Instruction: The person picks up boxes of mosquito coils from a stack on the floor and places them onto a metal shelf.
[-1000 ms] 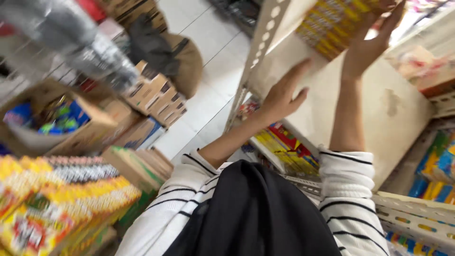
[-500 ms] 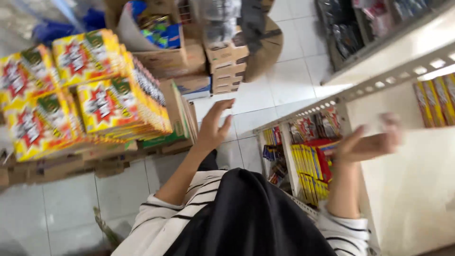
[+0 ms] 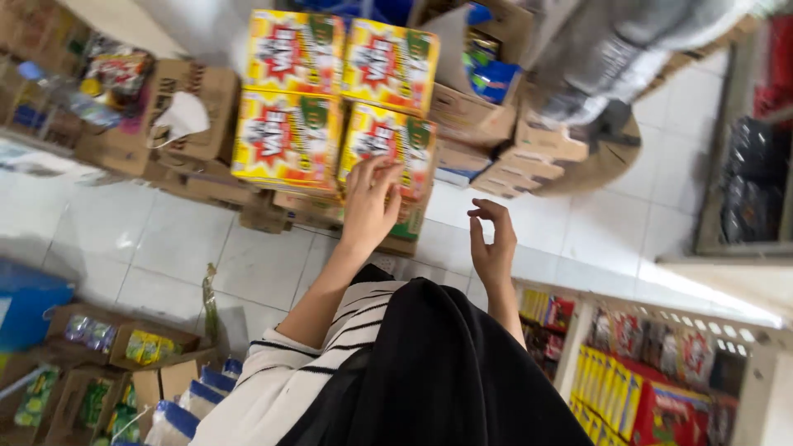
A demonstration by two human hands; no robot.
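My left hand rests its fingers on the front of a yellow-and-red packet bundle in a stack of such bundles piled on brown cartons. It touches the bundle but does not grip it. To the right, my right hand hangs in the air above the white tiled floor, its fingers loosely curled and apart, holding nothing. Both arms wear white sleeves with thin black stripes, and a black cloth hangs down my front.
Brown cartons stand behind and beside the stack. A metal shelf with yellow and red packets is at lower right. Open cartons of small goods sit at lower left by a blue tub. White floor tiles lie between.
The view has swung down from the shelf to the stacked bundles. My left hand has reached the bundle's front. My right hand has left the shelf and dropped toward the stack.
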